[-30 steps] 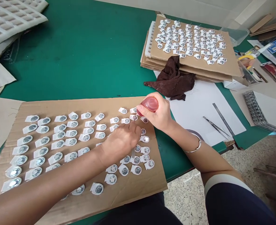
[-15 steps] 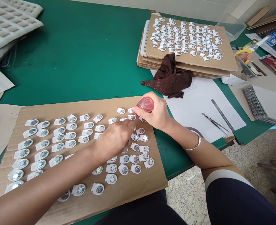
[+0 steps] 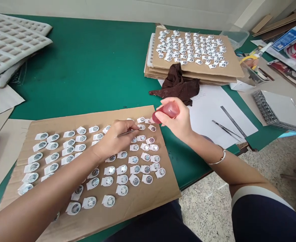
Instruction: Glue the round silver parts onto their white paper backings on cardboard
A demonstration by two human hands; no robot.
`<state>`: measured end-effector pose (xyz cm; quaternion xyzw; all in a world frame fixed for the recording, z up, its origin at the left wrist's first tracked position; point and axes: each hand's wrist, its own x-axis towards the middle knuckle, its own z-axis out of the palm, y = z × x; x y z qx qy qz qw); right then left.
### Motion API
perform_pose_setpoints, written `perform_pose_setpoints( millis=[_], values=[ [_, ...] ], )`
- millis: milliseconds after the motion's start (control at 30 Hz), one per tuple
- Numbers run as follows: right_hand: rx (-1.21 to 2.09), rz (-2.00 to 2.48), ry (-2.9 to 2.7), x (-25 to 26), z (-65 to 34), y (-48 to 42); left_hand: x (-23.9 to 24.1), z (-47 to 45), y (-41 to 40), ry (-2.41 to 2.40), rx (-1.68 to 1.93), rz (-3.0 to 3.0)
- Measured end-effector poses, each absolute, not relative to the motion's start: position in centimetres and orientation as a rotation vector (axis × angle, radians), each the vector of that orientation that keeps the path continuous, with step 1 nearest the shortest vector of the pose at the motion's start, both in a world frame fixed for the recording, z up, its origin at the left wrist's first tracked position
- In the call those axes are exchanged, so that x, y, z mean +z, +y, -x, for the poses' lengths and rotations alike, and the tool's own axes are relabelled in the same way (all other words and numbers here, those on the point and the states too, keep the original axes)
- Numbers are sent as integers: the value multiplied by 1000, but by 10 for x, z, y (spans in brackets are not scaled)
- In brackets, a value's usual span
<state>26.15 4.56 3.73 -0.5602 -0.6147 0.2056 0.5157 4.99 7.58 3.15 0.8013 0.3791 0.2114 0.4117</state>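
Note:
My left hand [image 3: 117, 136] is closed on a thin metal tool [image 3: 127, 133], maybe tweezers, whose point reaches toward the small round pieces near the board's upper right. My right hand [image 3: 179, 121] wraps round a reddish, translucent, bulb-shaped piece [image 3: 170, 110], held just above the board's top right corner. Beneath both lies a cardboard sheet [image 3: 163, 196] carrying rows of small round silvery pieces [image 3: 122, 190] on white tabs. My left forearm hides part of the rows.
A stack of cardboard [image 3: 193, 72] bearing similar pieces stands at the back right. In front lies a brown cloth [image 3: 180, 86], then white paper [image 3: 205, 107] with tweezers [image 3: 226, 131] and a steel ruler [image 3: 233, 121]. White moulded trays [image 3: 17, 43] sit at the far left.
My right hand has moved right with the reddish bulb, away from my left hand. The left hand has shifted left and up, and its metal tool now shows. The camera view has shifted somewhat.

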Motion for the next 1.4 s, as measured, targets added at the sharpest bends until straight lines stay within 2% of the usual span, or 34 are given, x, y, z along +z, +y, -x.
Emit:
perform_pose_setpoints(
  millis=[100, 233, 1400],
  values=[
    [556, 1352, -1392, 23, -263, 33, 27, -48, 75, 951, 545, -1946],
    [479, 1344, -1429, 14, -256, 25, 24, -46, 74, 956, 556, -1914],
    [413, 1280, -1603, 15, -257, 26, 22, -46, 71, 941, 576, -1841]
  ],
)
